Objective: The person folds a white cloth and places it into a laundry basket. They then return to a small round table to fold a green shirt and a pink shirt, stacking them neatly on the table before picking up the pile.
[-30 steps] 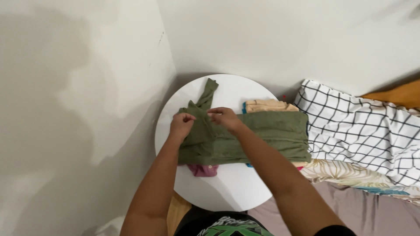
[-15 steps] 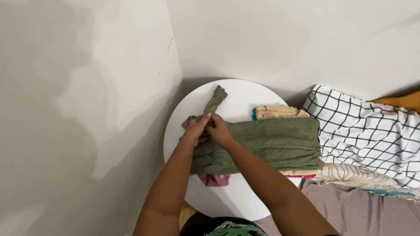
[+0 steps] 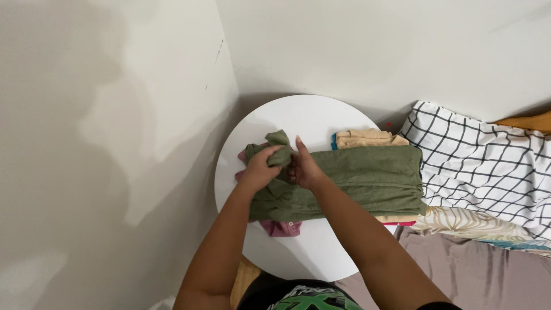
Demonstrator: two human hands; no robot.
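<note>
Gathering one end of an olive-green garment [image 3: 356, 181], a person works with both bare hands over a round white bench [image 3: 298, 117] set in the corner of a pale-walled room. The left hand [image 3: 259, 170] has its grip pressed together around a bunched wad of the green cloth, lifted slightly off the pile at the bench's left side. The right hand [image 3: 305, 168] sits just beside it, touching the same bunch — thumb tucked into the fabric, one finger raised and pointing away from the body; how tightly that grip closes cannot be told from the head camera.

The rest of the garment lies flat and folded into a long band across the bench, reaching to its right edge. It rests on top of other folded clothes: a tan piece [image 3: 367, 138] shows at the far side, with a thin blue edge [image 3: 333, 143] beside it, and a magenta piece [image 3: 280, 228] pokes out underneath on the near side and at the left.

Right of the bench lies a bed — a white pillow with a black grid pattern [image 3: 488, 161], a leaf-print sheet [image 3: 470, 224] below it, and a grey-mauve cover [image 3: 482, 270] nearest the person.
</note>
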